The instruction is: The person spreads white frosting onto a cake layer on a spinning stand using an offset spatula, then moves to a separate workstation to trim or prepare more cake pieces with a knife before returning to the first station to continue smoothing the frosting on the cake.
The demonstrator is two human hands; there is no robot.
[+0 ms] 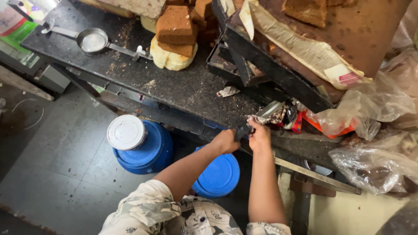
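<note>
My left hand (226, 140) grips the dark handle of a knife (266, 112) at the front edge of the black stone counter (174, 85). The flat metal blade points up and to the right. My right hand (260, 134) pinches a crumpled cloth or paper (254, 119) against the lower part of the blade. Both forearms reach forward from my patterned sleeves.
Brown and pale cake blocks (175, 37) sit on the counter, with a metal ladle (91, 40) to their left. A black tray rack (261, 65) holds paper-lined trays. Plastic bags (374, 113) pile up at the right. Blue lidded tubs (146, 150) stand on the grey floor below.
</note>
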